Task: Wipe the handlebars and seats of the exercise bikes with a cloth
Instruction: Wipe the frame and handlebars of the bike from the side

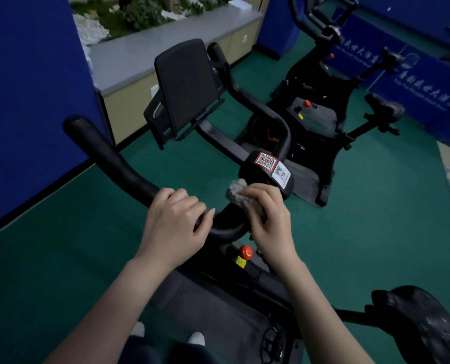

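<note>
A black exercise bike stands right in front of me. Its curved black handlebar runs from the upper left down to the centre. My left hand is wrapped around the handlebar near its middle. My right hand presses a crumpled grey cloth against the handlebar's centre, just below the block with two QR stickers. This bike's black seat is at the lower right. A second bike's handlebar and seat are further back on the right.
A black tablet holder rises behind the handlebar. A red knob sits on the frame below my hands. Blue panels stand on the left, a grey counter behind, blue banners on the right. Green floor surrounds the bikes.
</note>
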`<action>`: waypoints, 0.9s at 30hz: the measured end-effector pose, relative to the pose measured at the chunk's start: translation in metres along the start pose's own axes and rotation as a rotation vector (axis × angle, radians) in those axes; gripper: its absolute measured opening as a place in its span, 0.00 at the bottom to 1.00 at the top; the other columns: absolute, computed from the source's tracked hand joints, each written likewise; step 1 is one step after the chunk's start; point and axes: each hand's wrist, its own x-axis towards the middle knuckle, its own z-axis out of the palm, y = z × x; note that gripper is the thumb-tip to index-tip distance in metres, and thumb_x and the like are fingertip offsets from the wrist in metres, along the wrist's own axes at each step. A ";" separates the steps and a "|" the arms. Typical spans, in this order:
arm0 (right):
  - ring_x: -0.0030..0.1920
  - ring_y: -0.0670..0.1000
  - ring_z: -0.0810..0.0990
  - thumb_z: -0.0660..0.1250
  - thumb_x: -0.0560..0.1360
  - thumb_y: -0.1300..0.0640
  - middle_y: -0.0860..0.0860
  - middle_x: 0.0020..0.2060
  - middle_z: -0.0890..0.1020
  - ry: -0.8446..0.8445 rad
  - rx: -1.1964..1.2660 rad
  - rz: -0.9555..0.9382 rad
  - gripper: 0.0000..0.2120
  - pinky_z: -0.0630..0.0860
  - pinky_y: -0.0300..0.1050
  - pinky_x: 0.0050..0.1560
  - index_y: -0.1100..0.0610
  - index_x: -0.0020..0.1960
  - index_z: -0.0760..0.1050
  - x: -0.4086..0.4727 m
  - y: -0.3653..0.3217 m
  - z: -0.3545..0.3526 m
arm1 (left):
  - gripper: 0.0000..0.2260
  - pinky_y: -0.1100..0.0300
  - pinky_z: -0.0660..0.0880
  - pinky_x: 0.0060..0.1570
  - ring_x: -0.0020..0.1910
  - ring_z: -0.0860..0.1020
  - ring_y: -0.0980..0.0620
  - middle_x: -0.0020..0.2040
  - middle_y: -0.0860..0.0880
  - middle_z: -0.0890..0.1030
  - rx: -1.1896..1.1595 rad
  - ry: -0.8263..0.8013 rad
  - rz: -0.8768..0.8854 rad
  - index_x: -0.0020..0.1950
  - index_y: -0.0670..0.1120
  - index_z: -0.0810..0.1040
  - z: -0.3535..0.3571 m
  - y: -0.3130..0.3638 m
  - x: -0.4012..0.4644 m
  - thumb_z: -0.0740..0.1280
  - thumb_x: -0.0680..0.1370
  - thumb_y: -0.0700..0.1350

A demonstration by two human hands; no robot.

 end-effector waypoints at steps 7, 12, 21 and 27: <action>0.53 0.58 0.77 0.66 0.75 0.69 0.58 0.50 0.78 0.197 -0.043 0.080 0.07 0.73 0.49 0.58 0.67 0.52 0.79 0.011 0.015 0.006 | 0.17 0.57 0.65 0.46 0.32 0.73 0.50 0.28 0.53 0.76 0.026 0.031 -0.017 0.32 0.45 0.77 0.003 0.000 -0.001 0.61 0.78 0.48; 0.54 0.56 0.77 0.65 0.76 0.64 0.55 0.51 0.78 0.246 0.048 0.054 0.08 0.75 0.51 0.57 0.65 0.53 0.79 -0.010 0.017 0.011 | 0.16 0.57 0.65 0.45 0.32 0.73 0.50 0.28 0.53 0.76 0.036 0.067 -0.035 0.32 0.45 0.77 0.006 0.002 -0.002 0.60 0.78 0.48; 0.57 0.55 0.77 0.66 0.75 0.68 0.56 0.52 0.77 0.370 0.107 0.199 0.09 0.74 0.52 0.60 0.64 0.55 0.77 -0.004 0.024 0.017 | 0.16 0.57 0.66 0.48 0.34 0.74 0.50 0.30 0.53 0.77 0.044 0.020 -0.039 0.33 0.46 0.78 0.001 0.005 -0.001 0.59 0.78 0.49; 0.58 0.53 0.76 0.64 0.76 0.67 0.56 0.54 0.77 0.468 0.195 0.365 0.11 0.73 0.54 0.60 0.62 0.58 0.75 -0.020 0.012 0.022 | 0.15 0.55 0.69 0.52 0.39 0.75 0.51 0.36 0.53 0.79 -0.052 -0.051 0.012 0.39 0.46 0.80 0.001 0.022 0.002 0.59 0.79 0.52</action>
